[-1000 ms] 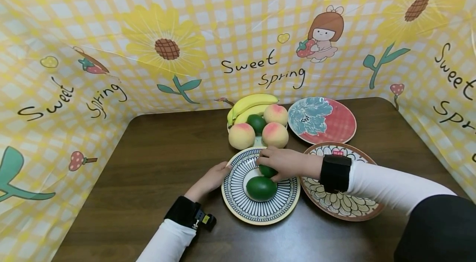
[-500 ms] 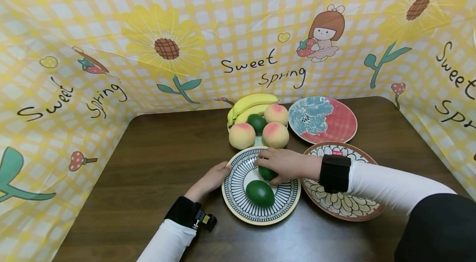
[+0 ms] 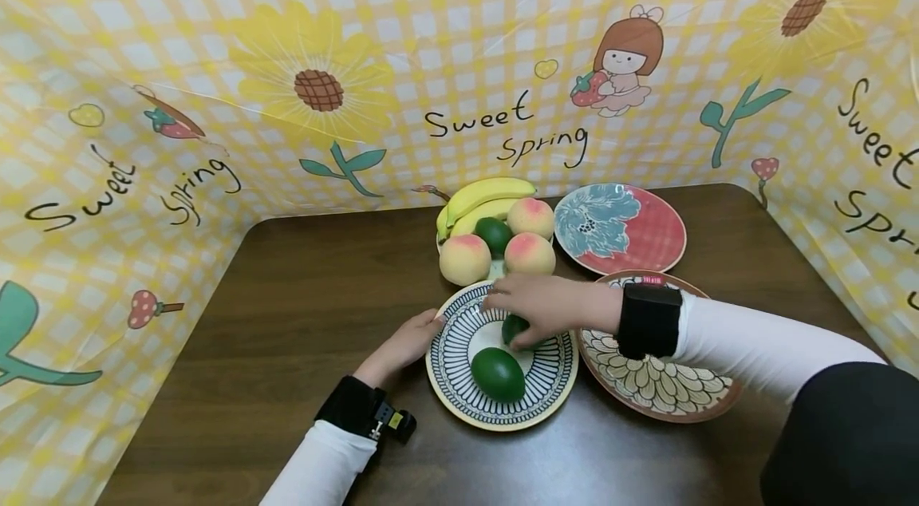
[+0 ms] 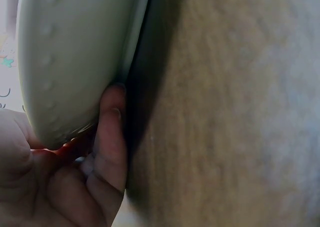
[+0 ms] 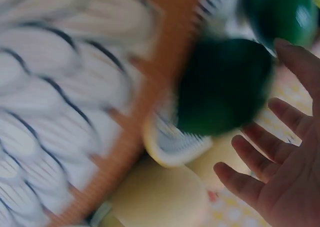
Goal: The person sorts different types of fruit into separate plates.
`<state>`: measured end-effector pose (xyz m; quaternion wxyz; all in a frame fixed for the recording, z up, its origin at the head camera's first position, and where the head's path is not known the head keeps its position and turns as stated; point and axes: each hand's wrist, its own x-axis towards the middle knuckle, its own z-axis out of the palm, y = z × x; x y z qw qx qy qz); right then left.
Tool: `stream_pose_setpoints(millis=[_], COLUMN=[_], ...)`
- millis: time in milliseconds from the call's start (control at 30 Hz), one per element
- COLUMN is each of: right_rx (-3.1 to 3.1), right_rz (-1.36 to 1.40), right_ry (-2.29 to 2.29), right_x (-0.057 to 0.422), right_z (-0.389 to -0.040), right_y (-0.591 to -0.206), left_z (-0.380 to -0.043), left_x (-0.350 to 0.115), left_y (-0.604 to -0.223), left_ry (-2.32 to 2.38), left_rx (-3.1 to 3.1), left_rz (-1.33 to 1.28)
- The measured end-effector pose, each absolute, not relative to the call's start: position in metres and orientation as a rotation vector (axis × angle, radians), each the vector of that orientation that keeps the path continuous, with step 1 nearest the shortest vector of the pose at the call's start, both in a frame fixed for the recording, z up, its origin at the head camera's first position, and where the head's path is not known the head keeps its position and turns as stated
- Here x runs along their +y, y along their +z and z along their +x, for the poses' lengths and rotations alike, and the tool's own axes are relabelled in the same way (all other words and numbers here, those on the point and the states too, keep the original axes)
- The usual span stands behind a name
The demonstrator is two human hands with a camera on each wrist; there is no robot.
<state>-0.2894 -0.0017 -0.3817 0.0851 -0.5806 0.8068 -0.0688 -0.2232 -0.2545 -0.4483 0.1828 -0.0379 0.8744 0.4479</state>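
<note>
My left hand [image 3: 404, 342] holds the left rim of a blue-and-white patterned plate [image 3: 495, 418], thumb on top. In the left wrist view, its fingers [image 4: 111, 137] curl against the pale underside of that plate [image 4: 75, 52]. Two green avocados lie on the plate. The front avocado [image 3: 498, 375] is fully visible, and the rear avocado [image 3: 513, 328] is partly covered by my right hand [image 3: 534, 302]. From the right wrist, this hand [image 5: 280, 157] shows spread fingers beside the nearer avocado [image 5: 225, 87], a gap between most of them and it.
Behind the plate are bananas [image 3: 488, 191], several peaches [image 3: 465, 258] and another avocado [image 3: 493, 236], grouped together. A red-and-blue plate [image 3: 660, 227] lies at the back right. Under my right forearm is a brown-rimmed flower-patterned plate [image 3: 660, 390]. A checked cloth [image 3: 431, 35] hangs behind the table [image 3: 301, 282].
The front avocado has turned and shifted slightly left and forward on the plate. My right hand has loosened its fingers from the rear avocado. My left hand stays on the rim.
</note>
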Motion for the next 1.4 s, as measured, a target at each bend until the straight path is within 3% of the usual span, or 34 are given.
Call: stream_pose_setpoints(millis=[233, 433, 733, 1033, 1400], right_rx=[2.601, 2.693, 2.633, 2.624, 2.606], right_rz=[-1.649, -1.401, -1.162, -1.274, -1.218], right_ry=[-0.411, -0.497, -0.241, -0.166, -0.146], right_x=[-0.013, -0.024, -0.044, -0.054, -0.061], right_z=[-0.322, -0.358, -0.391, -0.397, -0.4], right_y=[-0.329, -0.312, -0.344, -0.37, -0.379], left_z=[-0.224, -0.224, -0.226, -0.225, -0.225], left_x=[-0.254, -0.253, -0.254, -0.257, -0.254], left_y=[-0.449, -0.45, -0.453, -0.451, -0.451], left_ry=[1.283, 1.266, 1.276, 1.253, 1.282], left_rx=[2.467, 2.482, 2.482, 2.483, 2.465], left_rz=[-0.111, -0.071, -0.08, -0.102, -0.119])
